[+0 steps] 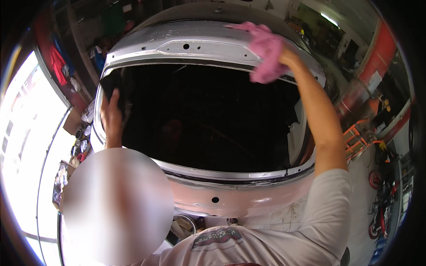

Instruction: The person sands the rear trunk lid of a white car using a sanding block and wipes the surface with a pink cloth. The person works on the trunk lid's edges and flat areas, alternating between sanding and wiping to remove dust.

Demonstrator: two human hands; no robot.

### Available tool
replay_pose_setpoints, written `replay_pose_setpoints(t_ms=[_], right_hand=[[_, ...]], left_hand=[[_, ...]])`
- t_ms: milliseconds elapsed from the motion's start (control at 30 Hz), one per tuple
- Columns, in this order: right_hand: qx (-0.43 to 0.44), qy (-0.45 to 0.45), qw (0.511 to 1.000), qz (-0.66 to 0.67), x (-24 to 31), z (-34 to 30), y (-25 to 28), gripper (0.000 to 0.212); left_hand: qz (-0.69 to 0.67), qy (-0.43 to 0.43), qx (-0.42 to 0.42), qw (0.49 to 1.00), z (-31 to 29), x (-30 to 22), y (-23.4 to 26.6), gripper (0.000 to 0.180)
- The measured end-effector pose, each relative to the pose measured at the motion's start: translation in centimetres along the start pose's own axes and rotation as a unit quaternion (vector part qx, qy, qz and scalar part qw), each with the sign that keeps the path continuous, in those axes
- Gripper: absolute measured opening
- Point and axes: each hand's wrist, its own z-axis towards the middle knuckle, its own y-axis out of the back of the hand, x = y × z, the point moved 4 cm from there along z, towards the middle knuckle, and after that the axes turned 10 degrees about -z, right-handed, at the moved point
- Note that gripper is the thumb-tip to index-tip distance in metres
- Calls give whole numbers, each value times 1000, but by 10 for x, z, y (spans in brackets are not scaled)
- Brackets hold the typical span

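The right hand (284, 55) was raised to the far right of a white car panel (199, 42), its fingers clenched around a pink cloth (266, 53). The cloth was bunched in the grip and pressed against the panel's far edge, apparently so that the palm could bear on the painted surface. The left hand (111, 115) rested on the left rim of the dark opening (204, 115), fingers extended and flat against the frame, grasping nothing; this looked like a bracing hold. The near lip of the panel (230, 197) lay just before the person's chest. A cluttered workshop floor (364, 150) showed to the right.
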Motion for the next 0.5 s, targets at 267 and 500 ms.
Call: replay_pose_setpoints(t_ms=[267,500], right_hand=[[-26,-208,978,6,-53,-86,62,45],[35,-43,985,-160,-111,-97,46,61]], left_hand=[[261,-337,21,904,33,-17,-209,50],[156,-458,154,862,-138,-126,-380,47]])
